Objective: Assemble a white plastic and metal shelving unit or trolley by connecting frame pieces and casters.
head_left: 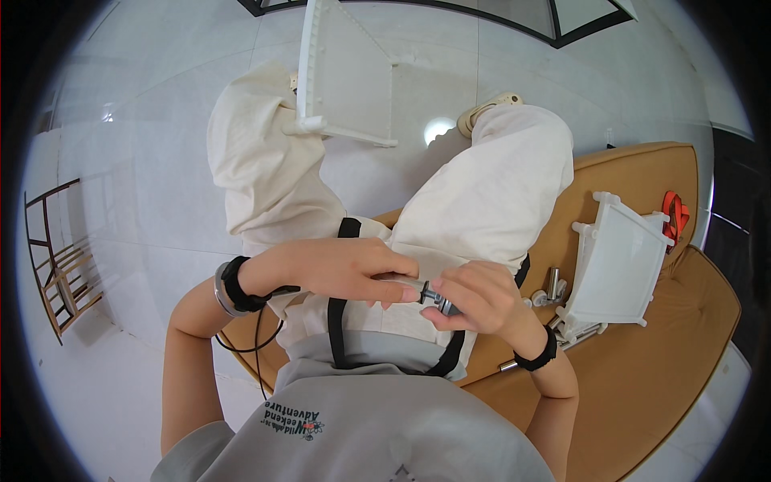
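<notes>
Above my lap, my left hand (341, 269) is closed round a pale tube (404, 280), its thumb and fingers pinching near the end. My right hand (482, 296) grips a dark grey and metallic fitting (440, 300) set against that end of the tube. The fitting looks like a stem with a rounded grey end, perhaps a caster, but my fingers cover much of it. Both pieces line up between my hands, and I cannot tell how far one sits inside the other.
A white plastic shelf (345, 72) stands on the floor between my legs. On the tan sofa to my right lie another white shelf (614, 261), small metal and white parts (551, 289), tubes (585, 333) and a red-orange item (675, 217). A brown rack (60, 269) stands at far left.
</notes>
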Demonstrator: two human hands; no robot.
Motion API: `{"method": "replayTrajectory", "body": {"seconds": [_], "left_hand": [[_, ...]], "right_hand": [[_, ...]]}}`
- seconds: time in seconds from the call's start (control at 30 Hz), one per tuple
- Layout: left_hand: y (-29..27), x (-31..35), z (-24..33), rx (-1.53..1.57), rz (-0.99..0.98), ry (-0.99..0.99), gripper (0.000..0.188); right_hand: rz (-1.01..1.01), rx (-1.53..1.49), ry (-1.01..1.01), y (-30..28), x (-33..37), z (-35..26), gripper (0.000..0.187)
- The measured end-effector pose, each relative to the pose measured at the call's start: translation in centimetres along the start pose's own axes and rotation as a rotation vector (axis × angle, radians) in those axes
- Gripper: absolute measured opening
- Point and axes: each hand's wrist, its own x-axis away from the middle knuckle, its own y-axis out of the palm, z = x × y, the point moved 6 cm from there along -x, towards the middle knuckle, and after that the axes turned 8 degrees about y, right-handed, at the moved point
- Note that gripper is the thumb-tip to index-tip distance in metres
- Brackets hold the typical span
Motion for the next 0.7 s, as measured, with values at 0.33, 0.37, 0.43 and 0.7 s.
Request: {"method": "replayTrajectory", "body": {"seconds": [0.33, 0.37, 0.43, 0.7], "left_hand": [[0.44, -0.02, 0.15, 0.043, -0.026, 0.016, 0.035], [0.46, -0.08, 0.17, 0.011, -0.028, 0.036, 0.035], [0.73, -0.13, 0.26, 0.025, -0.011, 0.059, 0.034], [0.88, 0.18, 0.63, -0.072, 0.056, 0.105, 0.034]], "right_hand": [[0.004, -0.045, -0.041, 0.32, 0.32, -0.07, 0.034], [-0.019, -0.044, -0.045, 0.42, 0.49, -0.07, 0.036], [-0.010, -0.044, -0.039, 0.37, 0.67, -0.18, 0.034], [0.035, -0.072, 0.053, 0.68, 0.47, -0.10, 0.023]]}}
